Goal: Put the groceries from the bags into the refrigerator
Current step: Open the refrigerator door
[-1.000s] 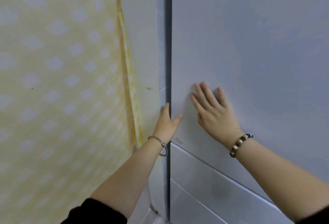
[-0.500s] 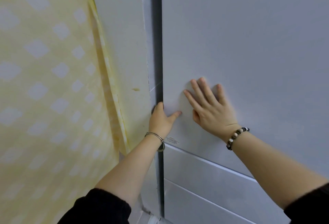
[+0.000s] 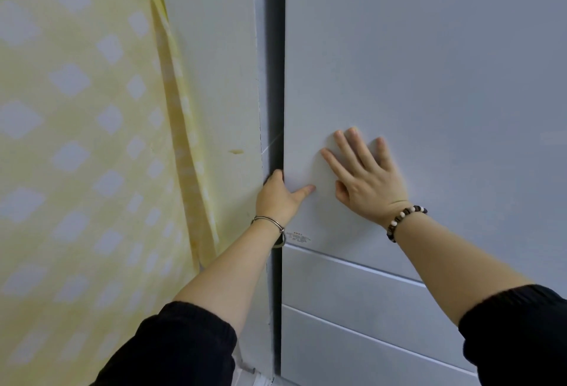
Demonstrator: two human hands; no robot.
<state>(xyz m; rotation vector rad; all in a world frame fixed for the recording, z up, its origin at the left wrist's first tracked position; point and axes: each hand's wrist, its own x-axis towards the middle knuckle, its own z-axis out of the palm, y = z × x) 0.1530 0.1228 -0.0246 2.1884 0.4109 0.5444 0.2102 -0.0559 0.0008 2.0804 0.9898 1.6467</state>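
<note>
The refrigerator's pale grey upper door (image 3: 429, 78) fills the right of the view and stands closed. My left hand (image 3: 280, 196) grips the door's left edge: its fingers curl into the dark gap (image 3: 277, 78) beside the door, and its thumb lies on the door's front. My right hand (image 3: 365, 180) lies flat on the door's front, fingers straight and spread, just right of the left hand. Below the door are two drawer fronts (image 3: 352, 287). No groceries or bags are in view.
A white side panel (image 3: 214, 63) stands just left of the gap. Further left hangs a yellow patterned curtain (image 3: 76, 155). A small label (image 3: 297, 237) sits at the door's lower left corner.
The view has shifted a little, so the fridge edge sits further left in frame. My left hand's fingers have moved deeper round the door's edge. My right hand stays flat on the door.
</note>
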